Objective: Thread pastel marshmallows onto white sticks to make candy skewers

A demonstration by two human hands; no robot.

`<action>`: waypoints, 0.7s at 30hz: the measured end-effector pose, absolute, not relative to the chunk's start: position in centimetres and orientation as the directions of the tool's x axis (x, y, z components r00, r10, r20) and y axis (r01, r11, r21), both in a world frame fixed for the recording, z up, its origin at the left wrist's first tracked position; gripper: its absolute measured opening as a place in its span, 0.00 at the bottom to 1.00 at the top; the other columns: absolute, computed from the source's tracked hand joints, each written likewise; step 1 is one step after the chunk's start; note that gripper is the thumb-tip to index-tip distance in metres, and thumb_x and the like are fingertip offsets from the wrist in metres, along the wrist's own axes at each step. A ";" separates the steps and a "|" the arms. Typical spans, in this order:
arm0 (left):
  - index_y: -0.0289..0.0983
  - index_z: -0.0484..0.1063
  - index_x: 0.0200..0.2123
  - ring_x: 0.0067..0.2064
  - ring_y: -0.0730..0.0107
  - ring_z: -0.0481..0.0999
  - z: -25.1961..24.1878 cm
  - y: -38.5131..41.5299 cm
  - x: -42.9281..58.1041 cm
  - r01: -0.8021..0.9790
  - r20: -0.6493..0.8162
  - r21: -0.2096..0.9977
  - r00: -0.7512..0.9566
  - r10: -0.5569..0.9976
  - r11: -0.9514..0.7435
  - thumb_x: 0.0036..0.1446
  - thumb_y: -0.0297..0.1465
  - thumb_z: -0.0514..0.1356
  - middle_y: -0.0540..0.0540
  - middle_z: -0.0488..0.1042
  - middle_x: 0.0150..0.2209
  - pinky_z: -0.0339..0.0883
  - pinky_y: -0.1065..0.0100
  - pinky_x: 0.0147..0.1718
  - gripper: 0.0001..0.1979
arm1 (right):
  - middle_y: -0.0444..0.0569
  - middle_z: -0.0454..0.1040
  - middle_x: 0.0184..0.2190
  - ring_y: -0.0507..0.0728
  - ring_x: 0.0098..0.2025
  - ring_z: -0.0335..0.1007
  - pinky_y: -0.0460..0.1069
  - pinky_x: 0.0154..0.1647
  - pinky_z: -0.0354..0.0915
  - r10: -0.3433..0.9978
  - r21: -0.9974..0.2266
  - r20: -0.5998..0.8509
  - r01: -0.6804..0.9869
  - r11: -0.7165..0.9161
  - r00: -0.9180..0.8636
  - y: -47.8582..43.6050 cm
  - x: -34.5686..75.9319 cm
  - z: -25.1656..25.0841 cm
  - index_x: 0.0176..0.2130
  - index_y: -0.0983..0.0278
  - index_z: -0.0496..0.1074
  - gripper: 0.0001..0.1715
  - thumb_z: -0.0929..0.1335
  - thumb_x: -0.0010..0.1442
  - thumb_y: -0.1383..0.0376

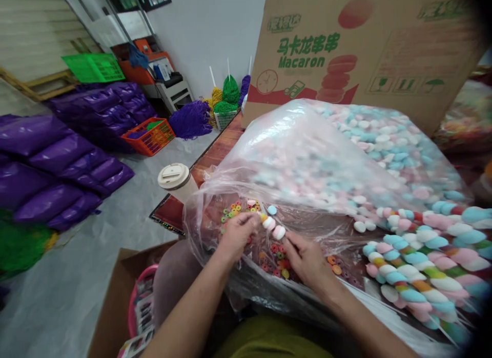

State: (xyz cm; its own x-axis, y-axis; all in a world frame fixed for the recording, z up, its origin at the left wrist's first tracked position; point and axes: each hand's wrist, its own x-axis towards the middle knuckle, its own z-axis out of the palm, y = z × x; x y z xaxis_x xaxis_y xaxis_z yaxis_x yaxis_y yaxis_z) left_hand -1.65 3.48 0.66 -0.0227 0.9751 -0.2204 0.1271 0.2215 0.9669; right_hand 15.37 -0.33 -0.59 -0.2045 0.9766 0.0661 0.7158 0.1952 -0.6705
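Observation:
Between my hands is a marshmallow skewer [274,227], slanting down to the right, with pink-and-white marshmallows and a small yellow-orange candy piece [263,217] at its upper end. My left hand [239,234] pinches at that upper end with thumb and fingers together. My right hand [305,256] is closed around the lower end, just behind the last marshmallow; the stick inside it is mostly hidden. Below and beside the hands, small colourful ring candies [232,210] lie on a clear plastic sheet. A loose blue marshmallow [272,210] sits just beyond the skewer.
A large clear bag of marshmallows [307,153] lies ahead, before a cardboard box [303,86]. Finished-looking marshmallow skewers [426,260] are piled at right. A lidded cup [177,179] stands at the table's left edge. Purple packages [57,168] and an orange basket [149,137] are on the floor.

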 end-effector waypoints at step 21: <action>0.34 0.71 0.33 0.24 0.75 0.68 3.4 2.6 -2.3 0.217 -0.173 0.968 0.212 0.962 0.126 0.47 0.36 0.61 0.49 0.72 0.27 0.62 0.73 0.24 0.12 | 0.41 0.63 0.20 0.50 0.23 0.57 0.44 0.23 0.55 1.000 -0.887 -0.009 0.461 0.000 -0.016 -0.1 16.8 0.7 0.30 0.65 0.66 0.14 0.63 0.54 0.55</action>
State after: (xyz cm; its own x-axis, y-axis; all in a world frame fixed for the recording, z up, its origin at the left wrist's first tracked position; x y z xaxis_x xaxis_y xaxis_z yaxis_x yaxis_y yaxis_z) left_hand -2.32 2.58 3.45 0.2120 0.9619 -0.1728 0.2170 0.1261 0.9680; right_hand 16.83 -0.12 0.71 -0.0160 0.9998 -0.0089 0.4612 -0.0005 -0.8873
